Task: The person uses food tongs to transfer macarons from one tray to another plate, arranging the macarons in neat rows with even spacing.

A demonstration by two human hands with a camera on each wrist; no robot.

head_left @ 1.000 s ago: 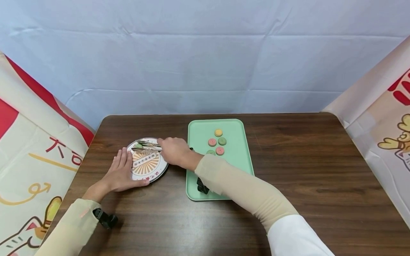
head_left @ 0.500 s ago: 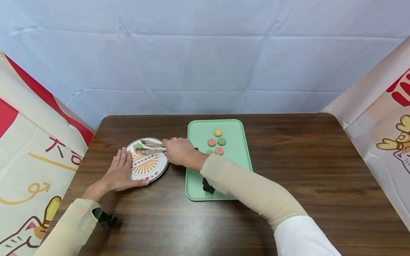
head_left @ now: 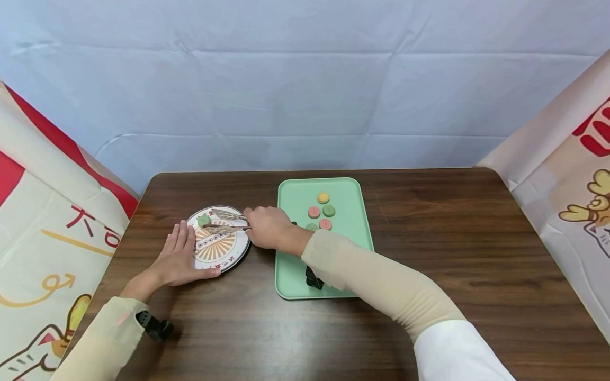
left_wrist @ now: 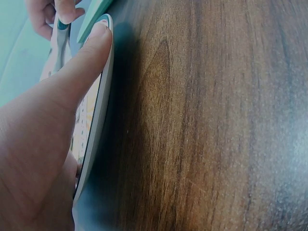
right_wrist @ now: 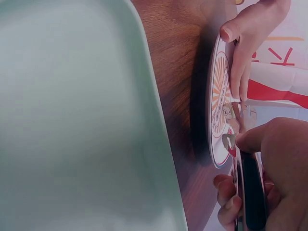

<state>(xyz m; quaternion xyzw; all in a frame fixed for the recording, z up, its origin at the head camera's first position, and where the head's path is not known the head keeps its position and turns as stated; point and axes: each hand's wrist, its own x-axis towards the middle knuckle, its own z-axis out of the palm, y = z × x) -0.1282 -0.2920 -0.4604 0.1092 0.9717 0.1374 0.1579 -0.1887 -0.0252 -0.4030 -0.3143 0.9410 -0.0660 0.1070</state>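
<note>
My right hand [head_left: 270,226] grips metal tongs [head_left: 229,228] by their dark handle [right_wrist: 252,192]. Their two arms reach left over a round white plate [head_left: 215,255] with an orange sunburst pattern, the tips spread apart. At the plate's upper left lies a green macaron [head_left: 203,220], just beyond the tips. My left hand [head_left: 180,256] rests along the left side of the plate, fingers straight and thumb out at the near rim. Seen from the left wrist, the thumb [left_wrist: 89,62] lies on the rim.
Right of the plate lies a light green tray [head_left: 343,186], partly under my right forearm. On it are a yellow macaron [head_left: 323,198], pink macarons [head_left: 313,212] and green macarons [head_left: 329,210]. A pale cloth [head_left: 305,106] hangs behind the wooden table [head_left: 429,238].
The tongs have drawn back to the right, and their tips have come off the green macaron, which stays on the plate. The left hand has kept its place.
</note>
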